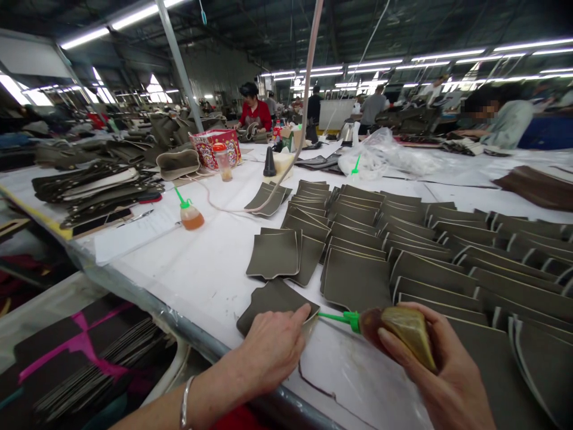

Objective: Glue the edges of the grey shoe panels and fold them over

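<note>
We work at a white table (215, 254) that spreads beneath and beyond both hands. Rows of dark panels (358, 278) overlap beyond the left hand and on past the right. The single panel (271, 298) in work lies under our left hand (274, 343), which rests on it with the index finger extended near the edge facing the right hand — whether the other fingers pinch it, we cannot tell. Our right hand (447, 364) is closed around a squeeze bottle (403, 329), tilted toward the panel. Its green nozzle (351, 321) points leftward between the hands, tip at the panel's edge. We judge the step to be applying liquid along this edge; the next move calls for steady left-hand pressure — and a light, even squeeze as the tip follows the edge.
</note>
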### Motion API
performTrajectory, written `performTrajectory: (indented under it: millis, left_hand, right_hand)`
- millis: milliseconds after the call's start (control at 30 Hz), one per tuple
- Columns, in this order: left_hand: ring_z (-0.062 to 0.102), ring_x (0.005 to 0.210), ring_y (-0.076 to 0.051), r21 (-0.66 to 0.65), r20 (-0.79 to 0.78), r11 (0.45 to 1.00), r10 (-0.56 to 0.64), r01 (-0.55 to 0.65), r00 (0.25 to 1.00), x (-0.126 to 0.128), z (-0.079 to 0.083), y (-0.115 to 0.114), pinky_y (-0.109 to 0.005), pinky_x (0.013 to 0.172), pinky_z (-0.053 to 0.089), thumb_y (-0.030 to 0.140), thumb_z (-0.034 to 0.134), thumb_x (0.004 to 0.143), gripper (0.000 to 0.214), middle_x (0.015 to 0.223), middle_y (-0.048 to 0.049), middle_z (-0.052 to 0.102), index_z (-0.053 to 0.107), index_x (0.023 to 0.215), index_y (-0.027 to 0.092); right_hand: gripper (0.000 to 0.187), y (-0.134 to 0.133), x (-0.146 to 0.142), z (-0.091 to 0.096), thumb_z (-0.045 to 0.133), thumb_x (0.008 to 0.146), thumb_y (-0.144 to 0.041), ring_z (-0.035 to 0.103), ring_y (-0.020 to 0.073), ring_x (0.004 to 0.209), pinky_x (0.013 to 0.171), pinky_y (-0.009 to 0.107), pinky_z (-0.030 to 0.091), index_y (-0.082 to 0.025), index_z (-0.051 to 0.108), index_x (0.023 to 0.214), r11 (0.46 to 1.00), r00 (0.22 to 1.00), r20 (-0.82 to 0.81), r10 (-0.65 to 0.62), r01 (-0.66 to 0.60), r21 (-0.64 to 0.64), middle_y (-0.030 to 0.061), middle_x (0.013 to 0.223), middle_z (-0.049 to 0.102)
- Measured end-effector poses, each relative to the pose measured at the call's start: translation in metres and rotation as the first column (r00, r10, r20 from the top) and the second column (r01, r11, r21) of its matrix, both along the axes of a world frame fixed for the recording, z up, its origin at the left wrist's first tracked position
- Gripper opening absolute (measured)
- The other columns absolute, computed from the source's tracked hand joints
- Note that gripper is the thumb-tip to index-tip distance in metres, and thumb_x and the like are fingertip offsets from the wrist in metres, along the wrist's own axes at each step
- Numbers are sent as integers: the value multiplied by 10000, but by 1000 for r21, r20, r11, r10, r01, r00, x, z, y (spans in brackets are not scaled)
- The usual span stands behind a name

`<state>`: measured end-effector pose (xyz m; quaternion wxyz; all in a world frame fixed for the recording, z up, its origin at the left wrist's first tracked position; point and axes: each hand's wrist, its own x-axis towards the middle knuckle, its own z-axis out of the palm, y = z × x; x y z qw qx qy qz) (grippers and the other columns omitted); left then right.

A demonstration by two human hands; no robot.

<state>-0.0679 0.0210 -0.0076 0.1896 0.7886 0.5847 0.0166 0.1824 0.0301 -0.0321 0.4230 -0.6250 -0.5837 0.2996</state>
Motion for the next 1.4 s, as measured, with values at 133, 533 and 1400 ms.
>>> performTrajectory:
  millis: [133,533,1400]
  left_hand:
    - [717,906,-327,-4,1,1000,6,-6,1000,0,1,-1,-475,791,565,185,358,888,516,1026,-100,746,462,1393,203]
    - [712,918,-327,-2,14,1000,5,-5,1000,-1,-3,-1,-475,798,565,193,360,891,512,1084,-107,733,461,1393,187]
    - [690,1015,-336,17,94,998,58,-60,994,-2,-4,-6,-516,876,549,168,365,888,496,1197,-109,697,476,1371,171]
  right_hand:
    - [601,-4,-2,-1,695,710,-649,675,273,898,730,306,552,-270,541,1151,1000,999,36,19,-18,-22,32,1027,682]
    - [600,-5,-4,-2,703,702,-647,684,277,887,726,308,558,-277,557,1151,1000,997,74,3,-3,3,29,1018,690]
    - [555,-29,-6,-6,656,790,-615,704,246,884,765,263,548,-271,508,1199,961,974,-55,219,-226,-161,22,1031,703]
